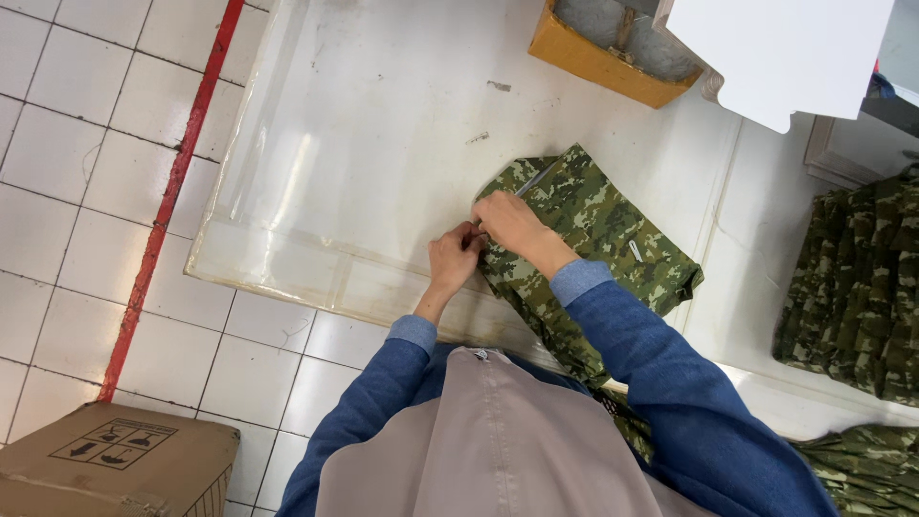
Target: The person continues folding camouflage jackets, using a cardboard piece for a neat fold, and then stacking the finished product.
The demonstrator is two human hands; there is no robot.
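A piece of green camouflage fabric [603, 225] lies on the white table [383, 115] and hangs over its near edge toward me. My left hand [453, 257] pinches the fabric's left edge with its fingers closed. My right hand [512, 225] rests right beside it on the same edge, fingers curled onto the cloth. The two hands touch each other. A thin grey strip [536, 179] shows along the fabric's upper edge, and a small pale tag [636, 251] sits on top of it. Both arms wear blue sleeves.
A stack of camouflage pieces [857, 287] stands at the right, with more cloth [862, 464] lower right. An orange-edged tray [598, 57] and a white sheet [780, 53] sit at the table's far side. A cardboard box [115, 460] rests on the tiled floor beside a red line [168, 201].
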